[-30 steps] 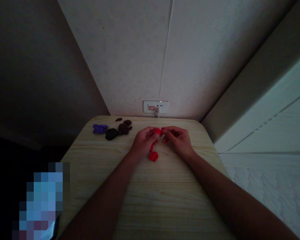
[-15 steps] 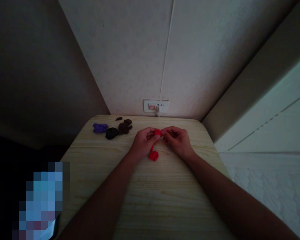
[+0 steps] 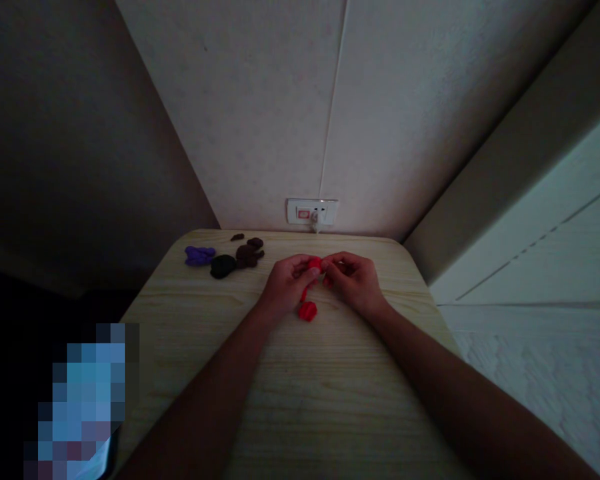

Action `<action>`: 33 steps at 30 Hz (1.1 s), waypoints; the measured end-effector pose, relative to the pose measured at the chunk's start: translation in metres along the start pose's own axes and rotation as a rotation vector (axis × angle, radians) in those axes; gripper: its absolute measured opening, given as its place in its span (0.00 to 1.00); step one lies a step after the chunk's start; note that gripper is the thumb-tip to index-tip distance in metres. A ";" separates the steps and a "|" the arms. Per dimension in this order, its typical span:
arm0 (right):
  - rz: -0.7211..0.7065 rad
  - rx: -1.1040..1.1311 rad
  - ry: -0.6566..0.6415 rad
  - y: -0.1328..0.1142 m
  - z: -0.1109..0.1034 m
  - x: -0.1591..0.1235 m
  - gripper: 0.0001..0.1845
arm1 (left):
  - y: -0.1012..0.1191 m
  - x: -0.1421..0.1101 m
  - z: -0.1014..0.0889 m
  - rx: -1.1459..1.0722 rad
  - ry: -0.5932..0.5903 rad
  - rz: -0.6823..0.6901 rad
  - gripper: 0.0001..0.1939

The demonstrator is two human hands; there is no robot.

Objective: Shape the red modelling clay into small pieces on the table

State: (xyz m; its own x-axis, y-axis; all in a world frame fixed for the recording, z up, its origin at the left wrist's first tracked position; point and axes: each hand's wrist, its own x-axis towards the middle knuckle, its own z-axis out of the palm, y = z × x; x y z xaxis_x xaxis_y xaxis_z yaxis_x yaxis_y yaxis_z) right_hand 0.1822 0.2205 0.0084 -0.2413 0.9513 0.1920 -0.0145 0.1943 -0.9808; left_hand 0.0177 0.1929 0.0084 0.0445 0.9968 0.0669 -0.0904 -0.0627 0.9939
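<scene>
My left hand (image 3: pixel 285 287) and my right hand (image 3: pixel 353 280) meet above the far half of a light wooden table (image 3: pixel 300 400). Both pinch a small piece of red clay (image 3: pixel 314 265) between thumbs and fingertips. A thin red strip hangs down from it between the hands. A second lump of red clay (image 3: pixel 307 311) lies on the table just below them, near my left wrist. The room is dim and fine detail of the clay is hard to make out.
At the table's far left lie a purple clay piece (image 3: pixel 199 255), a black lump (image 3: pixel 223 267) and several brown pieces (image 3: pixel 249 252). A wall socket (image 3: pixel 312 213) sits behind the table. A white surface (image 3: pixel 540 320) adjoins on the right. A blurred patch is at lower left.
Both hands have stayed together on the red clay, shifting only slightly; the fingers worked the piece a little. The lump on the table has not moved.
</scene>
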 end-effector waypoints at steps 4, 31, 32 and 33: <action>-0.019 0.025 0.023 -0.002 0.001 -0.002 0.16 | 0.004 -0.002 0.002 -0.016 0.009 0.000 0.17; 0.076 0.164 0.021 0.000 -0.007 0.004 0.10 | 0.007 -0.002 0.002 0.009 -0.026 -0.023 0.16; 0.077 0.156 0.006 -0.001 -0.007 0.004 0.10 | 0.007 -0.002 0.002 0.012 -0.030 -0.019 0.15; 0.078 0.145 -0.008 -0.001 -0.007 0.004 0.10 | 0.008 -0.002 0.002 0.015 -0.035 -0.016 0.15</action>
State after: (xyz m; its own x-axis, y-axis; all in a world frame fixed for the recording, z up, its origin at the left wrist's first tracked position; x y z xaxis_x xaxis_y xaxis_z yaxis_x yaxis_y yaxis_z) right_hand 0.1883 0.2259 0.0106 -0.2552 0.9599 0.1156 -0.1355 0.0829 -0.9873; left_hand 0.0188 0.1902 0.0159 0.0802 0.9953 0.0542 -0.0749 -0.0482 0.9960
